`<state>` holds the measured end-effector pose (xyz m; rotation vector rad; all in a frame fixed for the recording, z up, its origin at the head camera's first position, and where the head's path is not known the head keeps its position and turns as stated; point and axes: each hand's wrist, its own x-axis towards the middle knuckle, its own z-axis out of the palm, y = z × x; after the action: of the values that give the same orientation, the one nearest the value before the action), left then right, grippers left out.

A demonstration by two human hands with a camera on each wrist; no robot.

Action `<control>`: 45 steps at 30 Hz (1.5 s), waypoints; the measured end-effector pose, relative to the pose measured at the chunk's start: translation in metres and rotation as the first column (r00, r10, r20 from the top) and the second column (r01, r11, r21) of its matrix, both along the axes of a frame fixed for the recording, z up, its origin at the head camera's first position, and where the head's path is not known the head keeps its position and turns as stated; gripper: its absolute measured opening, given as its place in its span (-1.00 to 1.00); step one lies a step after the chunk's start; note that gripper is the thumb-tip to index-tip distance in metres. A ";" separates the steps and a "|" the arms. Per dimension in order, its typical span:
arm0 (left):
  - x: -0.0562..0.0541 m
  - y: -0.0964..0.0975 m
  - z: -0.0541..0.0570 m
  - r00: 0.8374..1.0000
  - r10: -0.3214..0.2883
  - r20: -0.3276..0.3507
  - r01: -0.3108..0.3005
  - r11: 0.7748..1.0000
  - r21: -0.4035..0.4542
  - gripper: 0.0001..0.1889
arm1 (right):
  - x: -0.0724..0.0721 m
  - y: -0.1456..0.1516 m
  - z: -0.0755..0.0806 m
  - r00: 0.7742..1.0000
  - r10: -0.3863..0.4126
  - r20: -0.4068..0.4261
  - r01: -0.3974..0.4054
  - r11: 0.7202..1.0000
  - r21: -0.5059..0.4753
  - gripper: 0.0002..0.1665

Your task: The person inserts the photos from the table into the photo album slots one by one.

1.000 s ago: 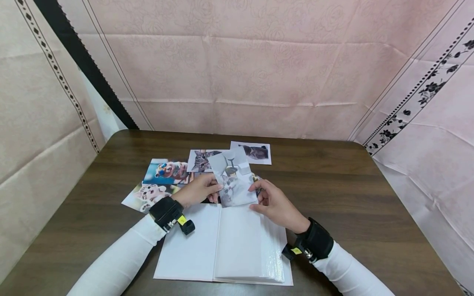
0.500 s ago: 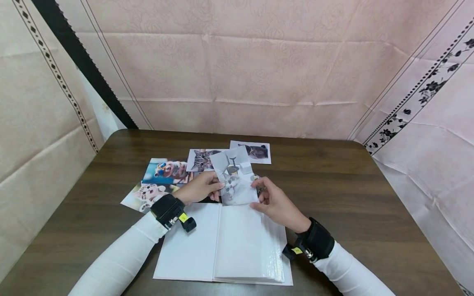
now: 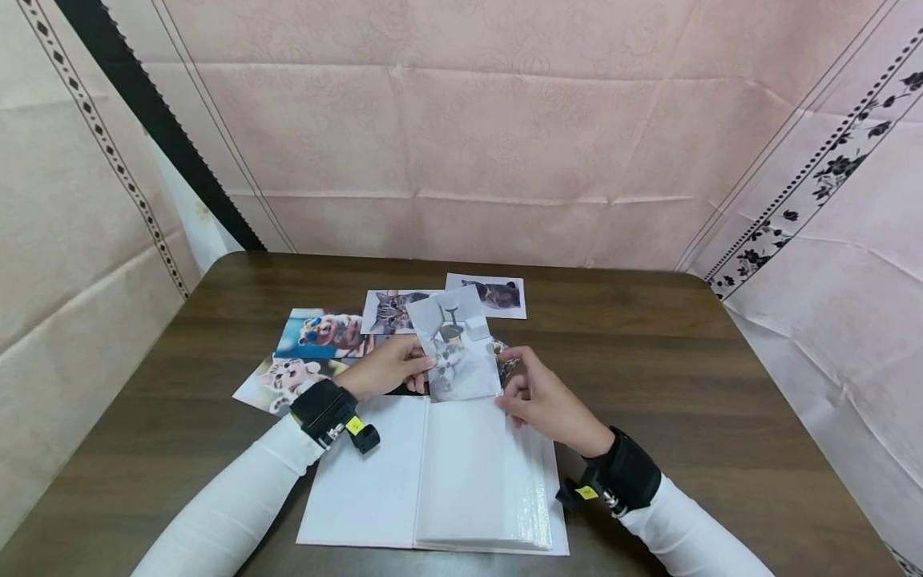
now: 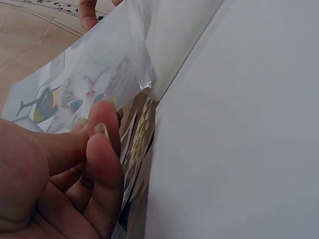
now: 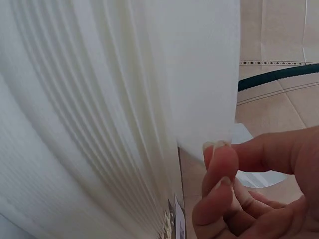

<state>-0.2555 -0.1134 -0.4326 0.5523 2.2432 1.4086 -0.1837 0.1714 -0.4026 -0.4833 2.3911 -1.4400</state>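
Observation:
My left hand [image 3: 389,367] pinches the left edge of a photo [image 3: 453,349] of a white kitten and a glass, between thumb and fingers. The photo's lower end meets the top of a clear-sleeved page [image 3: 461,473] in the open photo album [image 3: 360,489]. In the left wrist view, clear plastic [image 4: 142,45] overlaps the end of the kitten photo [image 4: 84,89]. My right hand [image 3: 544,405] is at the page's top right corner. Seen from the right wrist, the thumb and fingers of that hand [image 5: 249,184] pinch the corner of the album page [image 5: 204,74].
Several cat photos lie on the brown table [image 3: 649,344] beyond the album: a blue one [image 3: 324,332], a white-kitten one [image 3: 288,381], a tabby one [image 3: 392,311] and a grey-cat one [image 3: 497,295]. Pink cloth [image 3: 490,144] hangs behind the table.
My right hand has shifted slightly right and down, from beside the photo's edge to the page corner. My left hand and the photo have barely moved.

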 end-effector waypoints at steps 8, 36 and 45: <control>0.000 0.000 0.000 1.000 0.016 -0.006 -0.016 1.000 -0.002 -0.87 | 0.000 0.000 0.001 0.999 -0.005 -0.039 0.004 1.000 -0.019 -0.37; 0.000 0.000 -0.002 1.000 -0.020 -0.010 0.020 1.000 -0.024 -0.86 | -0.001 -0.002 -0.004 0.999 -0.029 -0.036 0.028 0.999 -0.036 -0.41; -0.001 -0.001 -0.004 1.000 -0.024 0.008 0.025 0.999 -0.033 -0.86 | -0.001 -0.003 -0.004 0.999 -0.040 -0.036 0.039 0.998 -0.050 -0.41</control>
<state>-0.2563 -0.1147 -0.4364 0.5602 2.2422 1.3564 -0.1848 0.1683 -0.4070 -0.4811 2.4114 -1.5232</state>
